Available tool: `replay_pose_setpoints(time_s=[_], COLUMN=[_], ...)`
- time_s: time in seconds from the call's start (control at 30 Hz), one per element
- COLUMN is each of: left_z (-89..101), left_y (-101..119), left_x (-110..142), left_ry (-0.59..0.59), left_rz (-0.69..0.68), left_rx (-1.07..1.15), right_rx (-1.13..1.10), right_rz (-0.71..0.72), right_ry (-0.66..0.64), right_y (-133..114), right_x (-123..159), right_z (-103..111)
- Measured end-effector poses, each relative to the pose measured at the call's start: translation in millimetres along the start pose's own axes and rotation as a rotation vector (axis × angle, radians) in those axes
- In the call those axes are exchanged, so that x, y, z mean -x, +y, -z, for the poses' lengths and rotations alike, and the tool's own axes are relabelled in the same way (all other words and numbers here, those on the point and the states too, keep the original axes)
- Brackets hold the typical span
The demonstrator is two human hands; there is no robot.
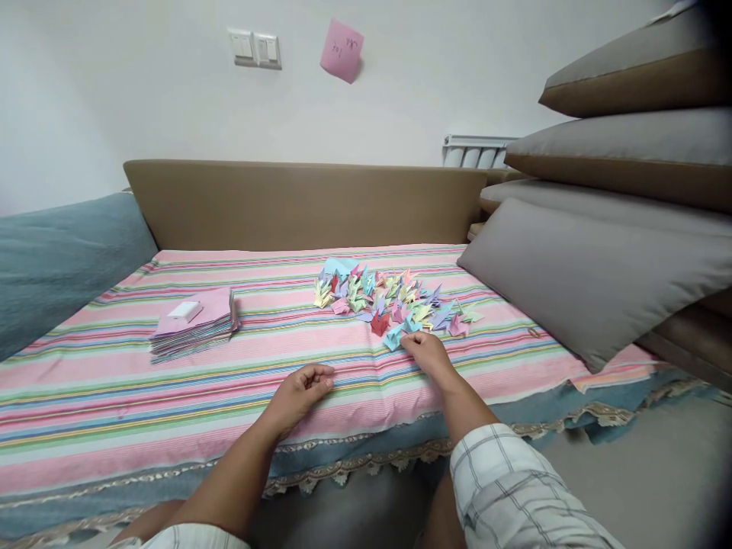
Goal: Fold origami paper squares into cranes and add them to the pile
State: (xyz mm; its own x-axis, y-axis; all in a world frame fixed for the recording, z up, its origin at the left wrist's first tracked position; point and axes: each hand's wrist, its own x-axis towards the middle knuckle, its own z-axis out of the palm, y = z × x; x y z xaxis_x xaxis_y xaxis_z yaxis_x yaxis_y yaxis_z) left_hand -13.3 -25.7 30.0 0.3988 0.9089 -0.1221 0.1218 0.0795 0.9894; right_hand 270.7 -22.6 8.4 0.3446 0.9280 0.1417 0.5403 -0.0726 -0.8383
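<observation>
Pinched blue paper crane (393, 338) with right hand (428, 355); needed light pressure. Held left hand (294, 398) empty, thumb apart from fingers.

The right hand (423, 349) touches a light-blue folded paper bird (396, 337) at the near edge of a colorful pile of paper birds (389, 293). The left hand (300, 393) hovers over the striped cloth (274, 351), fingers curled. Well to the left, a white block (186, 311) rests on a stack of paper (194, 335).
</observation>
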Motion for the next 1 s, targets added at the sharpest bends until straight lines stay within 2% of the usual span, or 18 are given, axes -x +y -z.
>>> replay_pose_setpoints(time_s=[0.33, 0.6, 1.0], left_z=[0.4, 0.1, 1.7], left_y=[0, 0, -2], left_x=[1, 1, 2], left_ry=[0.002, 0.003, -0.004], left_rz=[0.0, -0.001, -0.013], left_rx=[-0.015, -0.025, -0.046], right_rx=[0.109, 0.148, 0.196], right_rz=[-0.031, -0.072, -0.157], right_ry=[0.031, -0.03, 0.055], right_y=[4, 3, 4], right_x=[-16, -17, -21], right_z=[-8, -8, -10])
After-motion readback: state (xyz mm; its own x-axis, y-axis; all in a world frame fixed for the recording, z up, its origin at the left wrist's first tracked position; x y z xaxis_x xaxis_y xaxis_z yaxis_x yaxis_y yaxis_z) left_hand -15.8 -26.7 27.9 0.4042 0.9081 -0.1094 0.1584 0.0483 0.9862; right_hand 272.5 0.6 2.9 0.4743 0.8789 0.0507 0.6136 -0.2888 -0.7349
